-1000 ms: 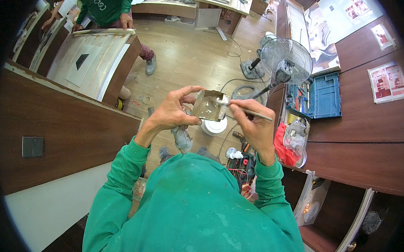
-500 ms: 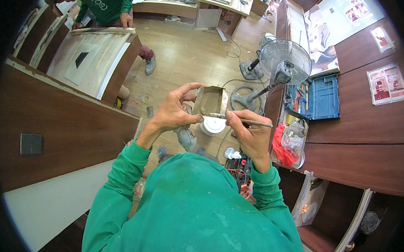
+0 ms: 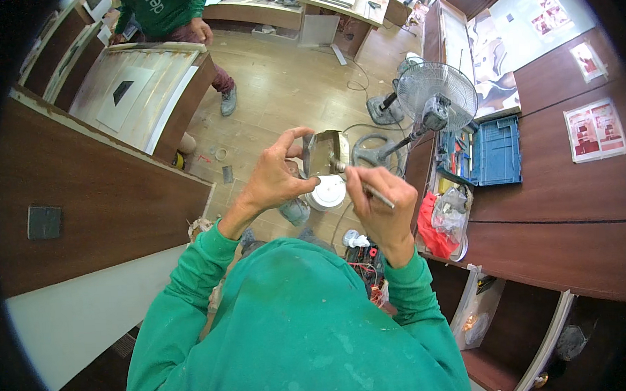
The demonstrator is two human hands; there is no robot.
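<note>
Held out in front of me is a small square, shallow metal box point(image 3: 316, 153), its hollow side facing right. My left hand point(image 3: 273, 173) grips it by the left side, thumb at the lower edge and fingers at the upper one. In my right hand point(image 3: 384, 203), pinched between thumb and fingers, is a thin brush-like tool point(image 3: 379, 196) with a long slender handle. Its tip reaches the box's inner right wall; the bristles are too small to make out. A round white bucket point(image 3: 325, 193) stands on the floor beneath the box.
A standing fan point(image 3: 437, 99) and an open blue toolbox point(image 3: 498, 151) are to my right, with red and clear plastic bags point(image 3: 440, 223) nearer. At the far left, a co-worker point(image 3: 162, 20) stands behind a wooden cabinet point(image 3: 183, 110). A dark wood panel point(image 3: 103, 184) is on my left.
The tool has swung from lying across the box's near edge to pointing into it. The box has turned slightly in my left hand. The co-worker's hand has lifted off the cabinet's edge.
</note>
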